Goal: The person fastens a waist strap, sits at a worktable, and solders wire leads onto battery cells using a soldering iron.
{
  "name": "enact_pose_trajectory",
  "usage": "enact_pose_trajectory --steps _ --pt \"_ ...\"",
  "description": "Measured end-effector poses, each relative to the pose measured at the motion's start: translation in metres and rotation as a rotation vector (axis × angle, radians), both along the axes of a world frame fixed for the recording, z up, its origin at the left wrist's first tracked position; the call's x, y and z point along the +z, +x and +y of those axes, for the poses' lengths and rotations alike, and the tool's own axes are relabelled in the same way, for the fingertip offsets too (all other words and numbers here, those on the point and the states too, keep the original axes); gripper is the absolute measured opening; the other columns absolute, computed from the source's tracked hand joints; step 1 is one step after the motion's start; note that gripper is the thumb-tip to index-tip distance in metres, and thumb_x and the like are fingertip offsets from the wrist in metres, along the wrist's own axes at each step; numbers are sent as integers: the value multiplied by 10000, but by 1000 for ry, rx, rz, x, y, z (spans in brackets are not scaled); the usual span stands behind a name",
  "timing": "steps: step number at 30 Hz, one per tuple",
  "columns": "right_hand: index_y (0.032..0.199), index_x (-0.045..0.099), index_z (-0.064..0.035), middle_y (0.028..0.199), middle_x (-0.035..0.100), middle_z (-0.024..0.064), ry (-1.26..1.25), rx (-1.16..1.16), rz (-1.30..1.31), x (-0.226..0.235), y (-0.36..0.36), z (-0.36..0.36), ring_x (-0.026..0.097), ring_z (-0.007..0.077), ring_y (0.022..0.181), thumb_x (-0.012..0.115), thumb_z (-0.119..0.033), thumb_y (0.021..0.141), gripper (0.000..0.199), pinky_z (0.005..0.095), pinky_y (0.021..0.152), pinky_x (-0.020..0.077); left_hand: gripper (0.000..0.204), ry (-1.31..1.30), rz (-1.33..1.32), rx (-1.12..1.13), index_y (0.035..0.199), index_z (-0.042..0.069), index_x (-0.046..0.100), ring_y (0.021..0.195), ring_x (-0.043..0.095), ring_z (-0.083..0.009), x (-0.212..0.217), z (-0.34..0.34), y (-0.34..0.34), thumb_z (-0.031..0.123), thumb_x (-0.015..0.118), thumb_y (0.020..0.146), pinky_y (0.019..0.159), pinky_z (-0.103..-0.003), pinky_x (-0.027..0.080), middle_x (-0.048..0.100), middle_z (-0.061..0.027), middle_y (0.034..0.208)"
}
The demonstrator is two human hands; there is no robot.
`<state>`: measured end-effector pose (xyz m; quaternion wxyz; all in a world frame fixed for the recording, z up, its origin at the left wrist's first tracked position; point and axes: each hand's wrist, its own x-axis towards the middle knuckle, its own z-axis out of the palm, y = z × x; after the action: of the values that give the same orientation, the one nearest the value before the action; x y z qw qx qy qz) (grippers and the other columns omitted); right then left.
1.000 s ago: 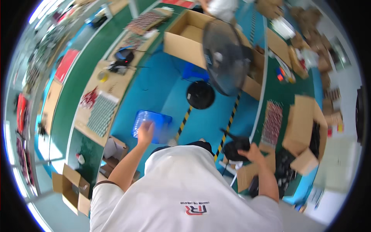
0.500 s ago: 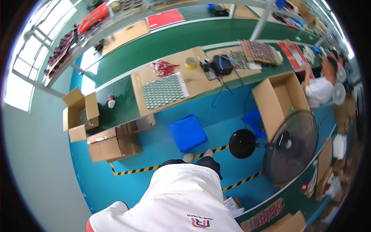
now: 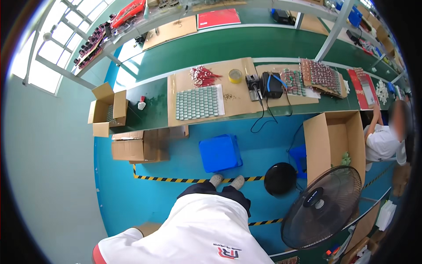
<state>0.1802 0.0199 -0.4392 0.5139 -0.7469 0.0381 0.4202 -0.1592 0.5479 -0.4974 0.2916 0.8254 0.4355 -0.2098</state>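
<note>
Neither of my hands is in view. A bit of my left arm (image 3: 149,228) shows below the white sleeve; its hand is hidden. Before my feet stands a blue plastic stool (image 3: 219,154). Beyond it runs a green workbench (image 3: 151,116) with a cardboard sheet (image 3: 239,99). On that sheet lie a grid of small green-and-white parts (image 3: 197,103), a bundle of red wires with white ends (image 3: 204,76) and a roll of yellow tape (image 3: 235,76). To their right are a black soldering station (image 3: 271,86) and blue-handled pliers (image 3: 278,81).
An open carton (image 3: 110,110) sits at the bench's left end, with closed cartons (image 3: 136,147) below. At right stand a large fan (image 3: 323,207) on a round black base (image 3: 280,178), a big open box (image 3: 316,141) and a seated co-worker (image 3: 382,143). Cables hang off the bench.
My view has turned, so the bench now runs more level and sits further right in the picture. The stool and bench items look unmoved. A bit of my left arm has come into view.
</note>
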Motion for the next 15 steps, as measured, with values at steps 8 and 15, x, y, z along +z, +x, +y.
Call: enact_pose_trajectory --steps 8,15 --pt "1056 745 -27 932 751 71 -54 -84 80 25 -12 -26 696 168 844 740 -336 1005 313 358 779 562 229 -7 -80 221 1043 78 768 914 711 -286 52 -66 -32 230 603 995 854 -474 583 749 -137 979" --pt "1032 742 -31 899 743 63 -108 -176 119 41 -26 -10 687 159 818 718 -349 1024 319 351 757 556 229 -9 -181 393 1039 78 767 907 707 -275 80 -78 -54 231 601 1000 850 -466 580 748 -129 974"
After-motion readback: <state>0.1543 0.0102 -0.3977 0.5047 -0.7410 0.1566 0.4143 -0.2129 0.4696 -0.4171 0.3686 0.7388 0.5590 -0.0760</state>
